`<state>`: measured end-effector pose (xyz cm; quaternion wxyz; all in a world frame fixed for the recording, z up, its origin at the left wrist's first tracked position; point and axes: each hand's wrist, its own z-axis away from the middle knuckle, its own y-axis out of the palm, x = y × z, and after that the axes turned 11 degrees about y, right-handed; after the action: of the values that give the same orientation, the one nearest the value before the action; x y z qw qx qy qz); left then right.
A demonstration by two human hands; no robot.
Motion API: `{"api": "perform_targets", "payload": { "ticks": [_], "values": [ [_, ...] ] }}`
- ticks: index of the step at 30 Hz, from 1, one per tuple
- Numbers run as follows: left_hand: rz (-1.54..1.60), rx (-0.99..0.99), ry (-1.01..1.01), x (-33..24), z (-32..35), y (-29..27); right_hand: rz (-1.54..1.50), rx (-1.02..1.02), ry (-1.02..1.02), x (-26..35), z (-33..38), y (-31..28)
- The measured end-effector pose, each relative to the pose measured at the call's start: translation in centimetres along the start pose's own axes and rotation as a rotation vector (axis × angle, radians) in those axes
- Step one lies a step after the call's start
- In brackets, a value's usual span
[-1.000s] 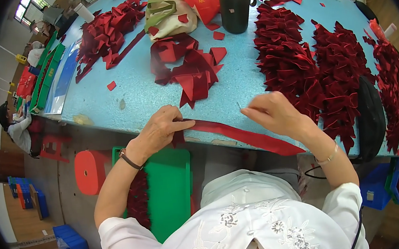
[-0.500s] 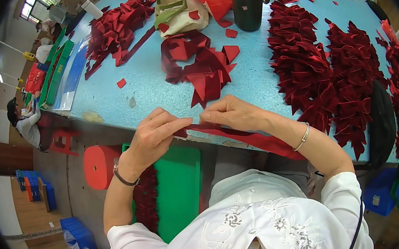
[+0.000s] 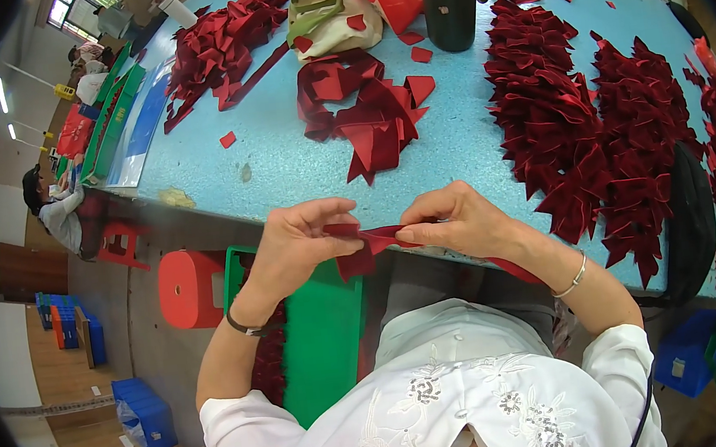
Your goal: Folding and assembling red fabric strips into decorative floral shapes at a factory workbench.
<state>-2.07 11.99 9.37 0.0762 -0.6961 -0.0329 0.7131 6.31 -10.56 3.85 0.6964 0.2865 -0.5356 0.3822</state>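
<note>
Above the table's near edge, a dark red velvet ribbon (image 3: 360,261) stretches between my two hands. The fingers and thumb of my left hand (image 3: 301,240) pinch one end, where a short piece hangs folded down. My right hand (image 3: 460,223) pinches the ribbon a little farther along, and its tail runs under my right wrist toward my lap. Just beyond my hands, a loose heap of the same ribbon (image 3: 378,121) lies on the light blue table (image 3: 261,168). Thick rows of folded red ribbon (image 3: 548,107) cover the table's right side.
A black tumbler (image 3: 450,4), a cream cloth bag (image 3: 337,21) and another ribbon pile (image 3: 226,50) stand farther back. Below the edge are a green tray (image 3: 327,340) and a red stool (image 3: 190,287). Another person (image 3: 60,211) sits at the far left.
My hands have moved slightly apart and the left has turned, its fingers curling over the ribbon. A folded end of the ribbon now hangs below my left fingers.
</note>
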Motion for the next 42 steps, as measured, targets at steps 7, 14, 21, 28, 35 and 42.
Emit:
{"api": "perform_targets", "payload": {
  "ticks": [7, 14, 21, 28, 35, 42],
  "values": [
    [0.309, 0.028, -0.21, 2.2, 0.5, 0.9, 0.066, -0.118, -0.007, 0.0, 2.6, 0.1],
    [0.48, -0.01, -0.235, 2.6, 0.5, 2.9, 0.199, -0.243, -0.208, -0.3, 3.8, 0.0],
    [0.458, 0.053, -0.285, 3.4, 0.2, 3.0, 0.363, -0.308, -0.353, -0.8, 3.9, -0.6],
    [0.328, 0.032, -0.226, 3.6, -0.3, 3.8, 0.595, -0.392, -0.501, -0.5, 3.7, -0.9],
    [0.278, -0.061, -0.056, 3.9, -0.5, 5.2, 0.765, -0.486, -0.586, 0.1, 3.8, -0.6],
    [0.04, -0.206, 0.096, 3.3, -0.1, 7.5, 0.948, -0.572, -0.656, 0.8, 4.8, 0.6]
  ]
}}
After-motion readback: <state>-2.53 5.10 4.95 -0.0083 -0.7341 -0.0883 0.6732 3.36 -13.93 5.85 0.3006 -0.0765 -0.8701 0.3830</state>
